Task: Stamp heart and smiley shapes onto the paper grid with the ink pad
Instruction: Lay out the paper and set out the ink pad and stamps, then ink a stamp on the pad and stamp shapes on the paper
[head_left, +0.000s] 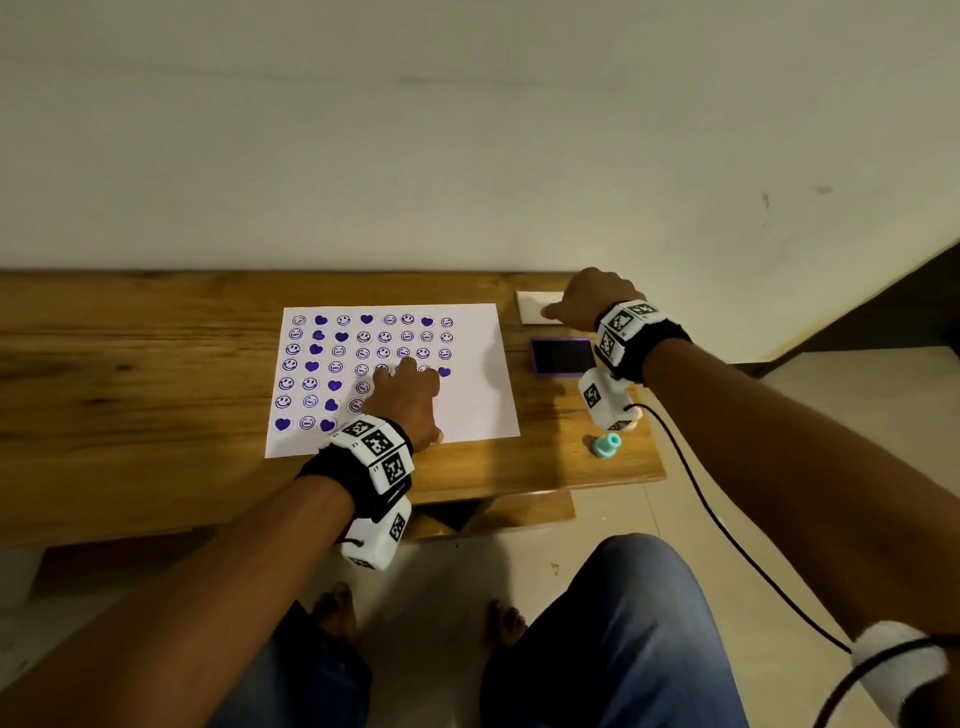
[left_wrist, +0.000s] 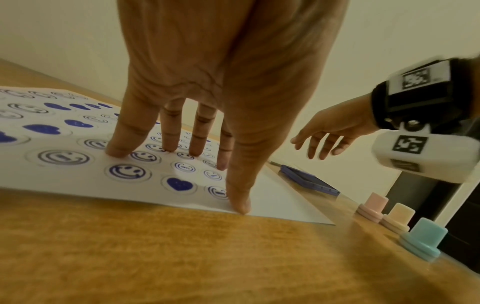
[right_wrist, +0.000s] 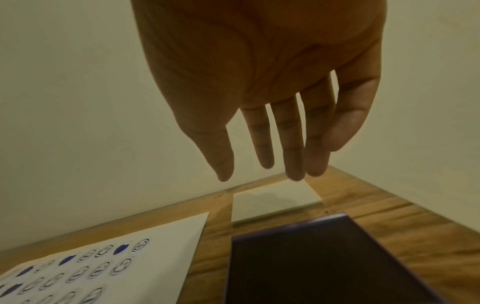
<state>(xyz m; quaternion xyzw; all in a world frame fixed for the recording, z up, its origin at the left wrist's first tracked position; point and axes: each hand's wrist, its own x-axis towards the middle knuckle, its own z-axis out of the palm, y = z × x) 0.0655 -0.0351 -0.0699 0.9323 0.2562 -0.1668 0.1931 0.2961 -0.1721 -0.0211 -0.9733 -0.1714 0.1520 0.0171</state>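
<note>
The white paper grid (head_left: 470, 395) lies on the wooden table, most cells stamped with purple smileys and hearts. My left hand (head_left: 408, 387) presses flat on its lower middle, fingers spread straight (left_wrist: 182, 142). The open purple ink pad (head_left: 561, 356) sits just right of the paper. Beyond it, my right hand (head_left: 582, 301) hovers empty above a white lid (head_left: 535, 312), with its fingers straight and pointing down (right_wrist: 265, 154). A teal stamp (head_left: 607, 447) stands near the table's front right corner, with a cream stamp (left_wrist: 397, 218) and a pink stamp (left_wrist: 372, 205) in line behind it.
The wooden table (head_left: 130, 364) backs against a plain wall, and its right edge is close to the stamps. A black cable (head_left: 727, 530) trails from my right wrist over the floor. My knees and feet are below the front edge.
</note>
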